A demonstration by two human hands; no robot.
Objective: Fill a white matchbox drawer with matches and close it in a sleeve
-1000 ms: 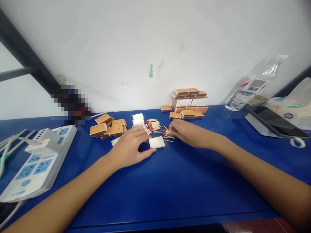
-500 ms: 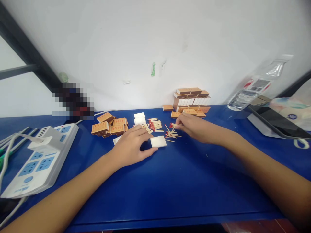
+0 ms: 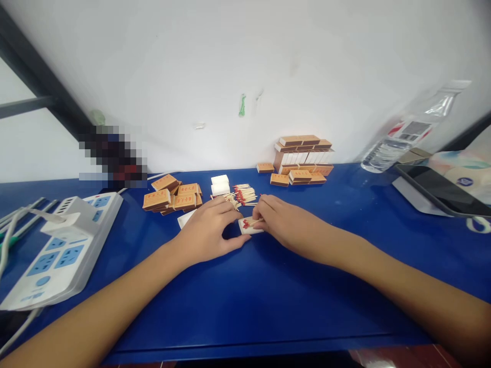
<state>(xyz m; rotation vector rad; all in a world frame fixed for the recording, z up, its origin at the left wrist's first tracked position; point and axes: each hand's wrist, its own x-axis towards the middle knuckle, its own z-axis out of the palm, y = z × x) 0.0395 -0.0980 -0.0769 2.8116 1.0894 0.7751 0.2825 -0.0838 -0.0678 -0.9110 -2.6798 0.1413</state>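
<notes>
My left hand (image 3: 209, 225) rests on the blue table with thumb and forefinger on the left end of a white matchbox tray (image 3: 253, 231). My right hand (image 3: 284, 217) pinches a few red-tipped matches (image 3: 248, 223) low over that tray, hiding its right part. Just beyond lies a pile of loose matches (image 3: 245, 195), their red heads mostly toward the left. Two white trays (image 3: 220, 189) stand behind my left hand, and another white tray (image 3: 185, 219) is partly covered by it.
Closed matchboxes (image 3: 186, 201) are heaped at left, and more are stacked in a matchbox pile (image 3: 303, 158) against the wall. A power strip (image 3: 57, 255) with cables sits far left. At right are a water bottle (image 3: 399, 135) and a dark phone (image 3: 445, 189).
My right hand has moved left and toward me, carrying matches from the scattered ones to the white tray. My left hand has stayed in place at the tray.
</notes>
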